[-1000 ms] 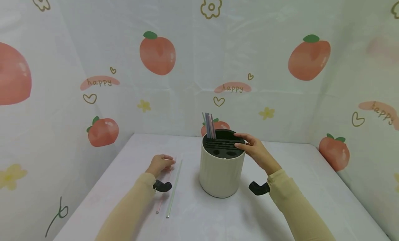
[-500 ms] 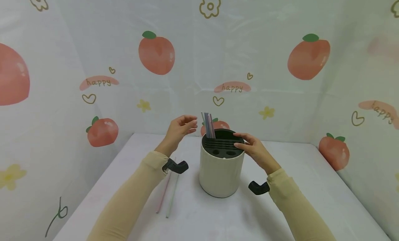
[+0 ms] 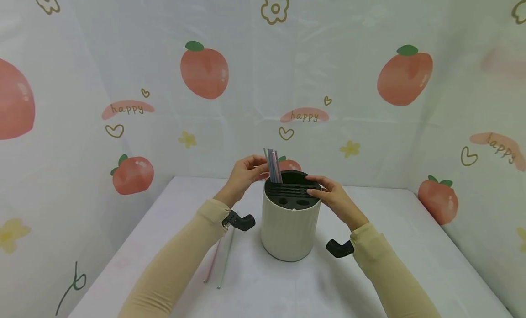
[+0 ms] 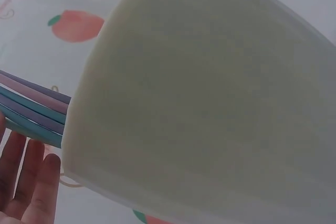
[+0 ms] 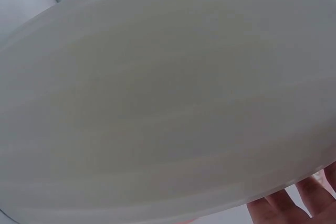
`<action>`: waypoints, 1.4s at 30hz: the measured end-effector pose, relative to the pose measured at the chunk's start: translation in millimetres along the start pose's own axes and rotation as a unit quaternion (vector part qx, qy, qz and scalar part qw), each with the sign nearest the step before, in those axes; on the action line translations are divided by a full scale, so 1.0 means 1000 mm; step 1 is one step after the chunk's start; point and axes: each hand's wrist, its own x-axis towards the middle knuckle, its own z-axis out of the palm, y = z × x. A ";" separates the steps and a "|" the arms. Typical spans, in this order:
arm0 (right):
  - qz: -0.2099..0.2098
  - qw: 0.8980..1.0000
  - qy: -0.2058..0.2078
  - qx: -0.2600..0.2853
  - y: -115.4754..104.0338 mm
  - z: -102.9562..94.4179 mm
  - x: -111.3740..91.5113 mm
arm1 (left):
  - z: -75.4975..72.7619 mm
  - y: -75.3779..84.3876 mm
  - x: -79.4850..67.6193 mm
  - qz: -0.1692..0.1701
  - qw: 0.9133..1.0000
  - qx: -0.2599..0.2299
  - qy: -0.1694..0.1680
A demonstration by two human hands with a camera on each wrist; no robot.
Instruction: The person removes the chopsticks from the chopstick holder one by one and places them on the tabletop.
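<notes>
A cream ribbed utensil holder [image 3: 289, 233] stands upright, topped by a black insert with slots and round holes. Thin pastel sticks [image 3: 275, 169], resembling chopsticks, rise from its back left compartment; purple, pink and teal ones show in the left wrist view. My left hand [image 3: 245, 175] reaches beside this bundle, fingers mostly extended and nothing plainly pinched; its fingertips [image 4: 51, 163] lie close to the sticks. My right hand [image 3: 334, 197] holds the holder's right rim, thumb and a finger on the insert. More fingers [image 5: 310, 195] lie along the outer wall in the right wrist view.
A pink stick [image 3: 212, 263] and a green stick [image 3: 225, 263] lie on the white table [image 3: 263, 293], left of the holder and partly under my left forearm. A patterned sheet [image 3: 242, 126] hangs behind the table and along both sides.
My left hand has risen from beside the two loose sticks to the bundle in the holder, moving right over the last half second. The right hand stays on the rim.
</notes>
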 end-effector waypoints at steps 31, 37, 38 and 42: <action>0.006 1.000 0.004 -0.011 0.001 0.000 -0.001 | -0.070 0.085 -0.001 0.163 0.957 -0.134 0.197; 0.003 1.000 0.000 -0.004 0.001 0.000 -0.001 | -0.109 0.018 -0.019 -0.028 0.982 0.019 0.185; 0.003 1.000 -0.001 -0.002 0.001 0.000 -0.001 | -0.115 0.007 -0.023 -0.052 0.982 0.046 0.177; 0.004 1.000 0.001 0.001 0.002 -0.001 -0.001 | -0.135 -0.038 -0.038 -0.126 0.970 0.137 0.154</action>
